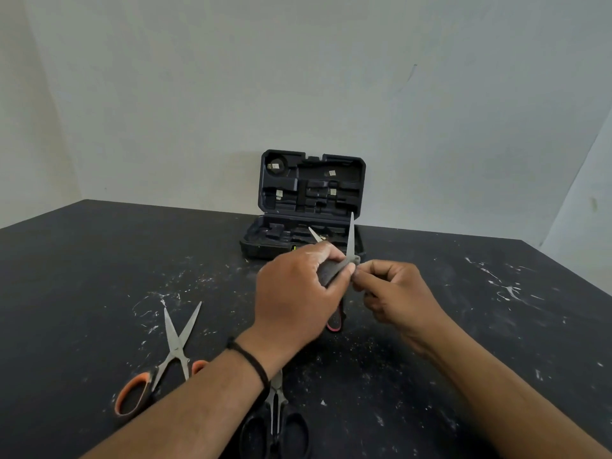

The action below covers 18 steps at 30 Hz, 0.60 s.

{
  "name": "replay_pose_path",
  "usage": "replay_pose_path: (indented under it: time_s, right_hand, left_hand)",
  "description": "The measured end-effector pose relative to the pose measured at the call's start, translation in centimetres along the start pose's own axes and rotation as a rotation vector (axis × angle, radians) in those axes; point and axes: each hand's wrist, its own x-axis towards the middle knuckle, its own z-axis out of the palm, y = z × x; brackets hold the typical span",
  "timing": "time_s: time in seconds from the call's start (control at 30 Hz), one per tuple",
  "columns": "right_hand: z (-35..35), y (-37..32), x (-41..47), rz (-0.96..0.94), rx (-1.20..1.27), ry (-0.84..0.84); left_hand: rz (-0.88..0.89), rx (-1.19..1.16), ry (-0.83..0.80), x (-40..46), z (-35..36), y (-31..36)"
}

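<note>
Black scissors, scuffed table, pale wall, left hand gripping cloth, right hand pinching it

This looks like a small workshop or hobby bench, though the wide view shows only one corner of the room. A black work table stands against a bare pale wall. White scuffs and flecks mark the top, thickest toward two o'clock. At twelve o'clock a moulded plastic tool case stands open. Orange-handled scissors lie at eight o'clock and black-handled scissors at six. At the centre, red-handled scissors are held up with a grey pad wrapped against a blade.
</note>
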Motion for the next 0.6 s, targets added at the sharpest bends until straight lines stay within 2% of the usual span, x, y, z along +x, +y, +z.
replay_pose_path:
  time_s: [0.17, 0.23, 0.3, 0.37, 0.47, 0.6]
  right_hand:
    - [-0.7, -0.2, 0.1, 0.044, -0.009, -0.058]
    - [-0.9, -0.1, 0.3, 0.099, 0.039, -0.065]
    - [-1.1, -0.1, 0.6, 0.151, 0.114, -0.040]
    - [-1.2, -0.2, 0.7, 0.193, 0.193, -0.028]
    - [-1.2, -0.4, 0.7, 0.232, 0.305, -0.031]
    - [-1.3, -0.6, 0.5, 0.260, 0.358, -0.066]
  left_hand:
    - [-0.146, 0.161, 0.089, 1.0, -0.5, -1.1]
    - [-0.203, 0.133, 0.136, 1.5, -1.1, -2.1]
    - [-0.167, 0.024, 0.139, 1.7, -1.5, -3.0]
    - [-0.065, -0.073, 0.036, 1.5, -1.5, -3.1]
    - [0.064, -0.098, -0.150, 0.9, -0.6, -2.3]
    - [0.114, -0.086, -0.209, 0.8, 0.0, -2.2]
